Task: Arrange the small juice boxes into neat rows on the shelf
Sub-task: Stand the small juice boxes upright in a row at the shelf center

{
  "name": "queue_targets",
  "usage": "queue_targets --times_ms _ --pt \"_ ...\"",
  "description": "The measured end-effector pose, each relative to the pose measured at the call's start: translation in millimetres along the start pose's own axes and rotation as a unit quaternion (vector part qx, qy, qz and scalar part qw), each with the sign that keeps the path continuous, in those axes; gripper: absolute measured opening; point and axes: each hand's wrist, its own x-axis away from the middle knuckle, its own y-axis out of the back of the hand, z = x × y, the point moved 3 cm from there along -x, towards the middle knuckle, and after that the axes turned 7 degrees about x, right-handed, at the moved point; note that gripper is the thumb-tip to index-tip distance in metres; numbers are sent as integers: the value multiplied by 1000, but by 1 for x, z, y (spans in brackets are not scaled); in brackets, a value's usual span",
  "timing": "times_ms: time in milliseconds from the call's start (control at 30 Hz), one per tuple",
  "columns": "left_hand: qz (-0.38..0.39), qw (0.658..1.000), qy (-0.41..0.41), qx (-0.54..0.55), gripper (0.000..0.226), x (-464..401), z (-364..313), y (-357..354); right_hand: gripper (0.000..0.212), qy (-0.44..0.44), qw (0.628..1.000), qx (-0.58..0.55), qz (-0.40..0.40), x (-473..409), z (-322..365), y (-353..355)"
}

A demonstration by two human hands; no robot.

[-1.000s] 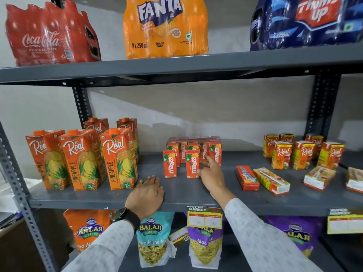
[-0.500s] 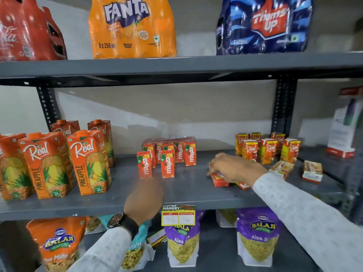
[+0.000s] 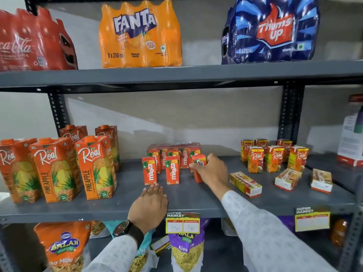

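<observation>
Small red Maaza juice boxes (image 3: 172, 170) stand in rows at the middle of the grey shelf (image 3: 196, 197). My right hand (image 3: 213, 170) grips one more Maaza box (image 3: 198, 162), tilted, just right of the front row. My left hand (image 3: 150, 207) rests flat on the shelf's front part, fingers together, holding nothing. To the right, several small Real juice boxes (image 3: 274, 158) stand upright, and three others lie on their sides (image 3: 245, 184), (image 3: 287, 179), (image 3: 321, 180).
Tall Real pineapple cartons (image 3: 96, 165) fill the shelf's left part. Fanta (image 3: 140, 34), Coca-Cola and Thums Up packs sit on the shelf above. Balaji wafer bags (image 3: 62, 246) hang below. A price tag (image 3: 182, 222) clips to the front edge. An upright post (image 3: 289, 112) stands behind the Real boxes.
My right hand took a fallen red box from the right part of the shelf and carried it left to the Maaza rows. My left hand stayed on the shelf front.
</observation>
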Motion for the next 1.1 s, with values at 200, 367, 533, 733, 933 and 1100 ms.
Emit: queue_targets --times_ms 200,367,533,733,933,1100 --pt "8 997 -22 -73 53 1 1 -4 69 -49 995 -65 -52 15 -8 -24" --pt "-12 998 -12 -55 53 0 0 -3 81 -25 997 -65 -30 13 -10 -28" --pt "-4 998 -13 -60 54 -1 3 -6 64 -13 999 -32 -28 11 -11 -33" --pt "-12 999 -7 -49 54 0 1 -4 74 -10 999 -43 -24 12 -10 -33" --pt "-18 1000 2 -15 53 2 -1 -1 62 10 999 -26 -27 11 -9 -34" --pt "-20 1000 4 -6 52 2 -2 0 75 12 998 -45 -36 14 -8 -32"
